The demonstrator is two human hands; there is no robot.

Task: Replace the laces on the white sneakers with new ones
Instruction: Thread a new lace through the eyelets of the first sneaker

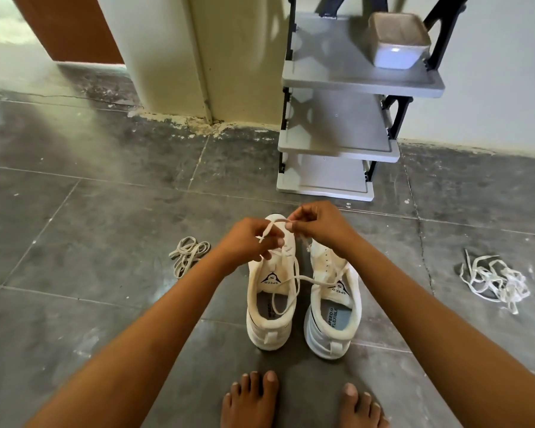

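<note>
- Bare feet stand nearest, just behind the white sneakers, which sit on the floor below both hands.
- Left hand and right hand each pinch the lace between them.
- The lace looks light, limp and flat; best held near its stiff tip, I'd judge.
</note>
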